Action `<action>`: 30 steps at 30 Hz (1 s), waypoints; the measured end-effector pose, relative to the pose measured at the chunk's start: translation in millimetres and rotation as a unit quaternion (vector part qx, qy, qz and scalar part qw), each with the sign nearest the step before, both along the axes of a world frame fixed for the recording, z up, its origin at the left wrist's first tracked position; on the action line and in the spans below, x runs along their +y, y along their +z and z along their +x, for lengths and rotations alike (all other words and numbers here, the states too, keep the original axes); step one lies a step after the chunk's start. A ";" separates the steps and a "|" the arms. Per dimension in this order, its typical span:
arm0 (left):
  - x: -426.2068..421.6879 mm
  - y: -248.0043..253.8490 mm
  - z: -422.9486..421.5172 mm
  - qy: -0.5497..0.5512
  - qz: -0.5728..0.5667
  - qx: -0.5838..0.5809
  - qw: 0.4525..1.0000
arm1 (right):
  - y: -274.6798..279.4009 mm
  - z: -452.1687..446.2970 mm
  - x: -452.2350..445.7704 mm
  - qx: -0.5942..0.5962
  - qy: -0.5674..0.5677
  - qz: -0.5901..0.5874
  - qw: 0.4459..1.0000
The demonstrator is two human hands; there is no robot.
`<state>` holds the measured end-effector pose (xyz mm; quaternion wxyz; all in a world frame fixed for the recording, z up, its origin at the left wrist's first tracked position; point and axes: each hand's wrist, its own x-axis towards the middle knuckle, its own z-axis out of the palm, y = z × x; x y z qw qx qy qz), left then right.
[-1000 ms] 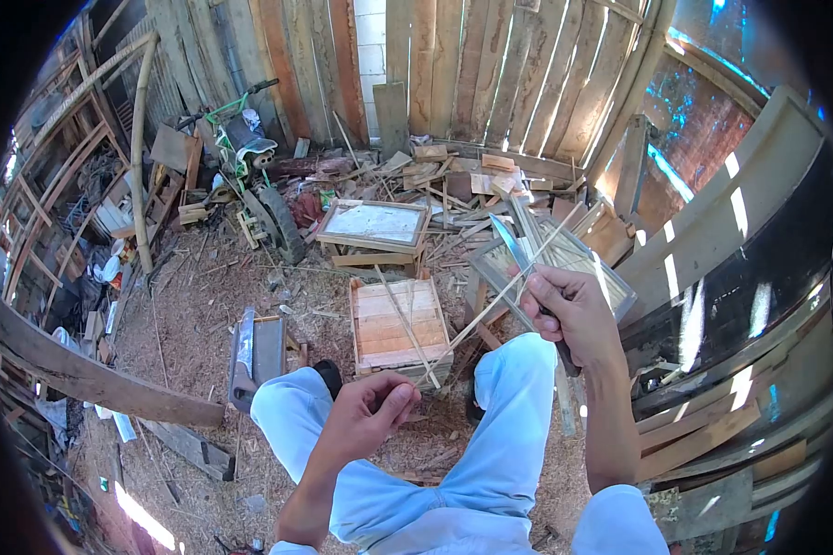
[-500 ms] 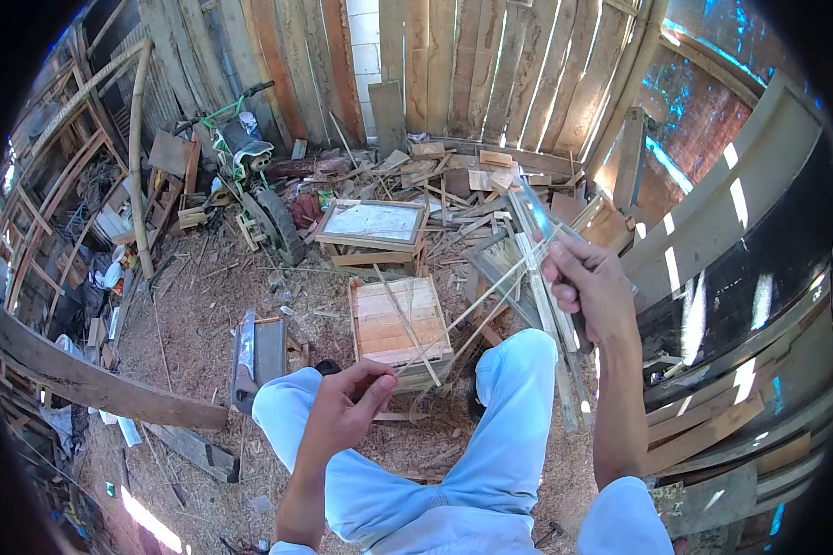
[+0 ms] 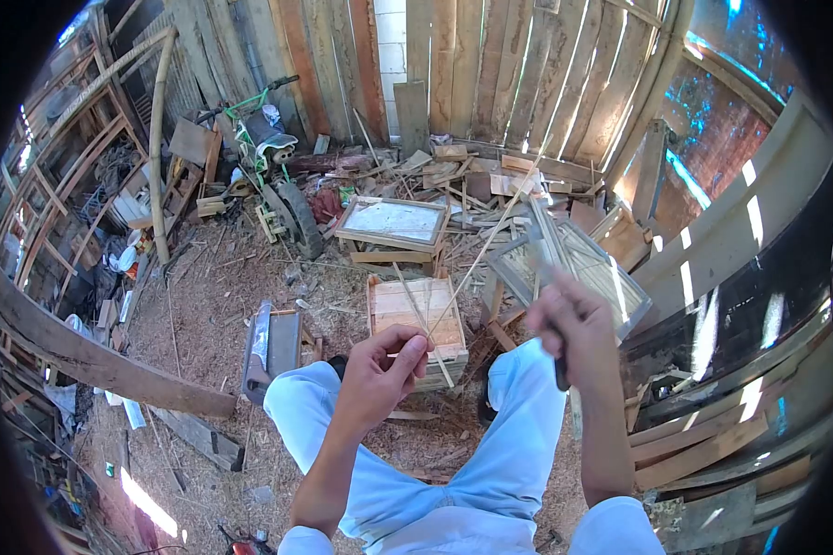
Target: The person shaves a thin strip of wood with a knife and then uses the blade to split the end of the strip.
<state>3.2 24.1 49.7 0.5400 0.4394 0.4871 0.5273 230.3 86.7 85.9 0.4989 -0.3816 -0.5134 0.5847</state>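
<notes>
Thin stick (image 3: pixel 486 245), end in left grip (image 3: pixel 379 370)

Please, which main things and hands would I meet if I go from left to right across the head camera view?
Upright pole → handsaw → left hand → thin wooden strip → right hand → dark panel.

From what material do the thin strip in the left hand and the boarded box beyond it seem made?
Thin strip: perhaps bamboo or wood, apparently unvarnished; it looks pale and slender. Boarded box: most likely wood, seemingly unpainted; tan boards show joint lines.
</notes>
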 end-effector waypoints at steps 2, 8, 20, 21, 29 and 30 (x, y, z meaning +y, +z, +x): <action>0.8 -0.9 3.9 -0.003 -0.002 0.010 1.000 | -5.6 -13.9 -8.9 -0.019 0.060 0.024 0.998; -5.2 -2.2 17.8 0.025 0.047 0.064 0.997 | -7.4 -38.0 -12.1 -0.069 0.240 -0.057 0.967; -15.1 2.5 26.5 0.113 0.139 0.266 0.947 | -7.2 -31.1 -14.8 -0.009 0.281 -0.149 0.948; -16.3 3.9 27.1 0.119 0.148 0.274 0.943 | -2.6 -30.5 -15.3 -0.010 0.268 -0.153 0.951; -21.1 3.5 29.4 0.130 0.195 0.303 0.924 | 5.4 -17.1 -6.8 -0.010 0.199 -0.122 0.972; -24.7 3.1 28.3 0.123 0.184 0.313 0.924 | 8.8 -13.5 -3.5 -0.013 0.162 -0.115 0.980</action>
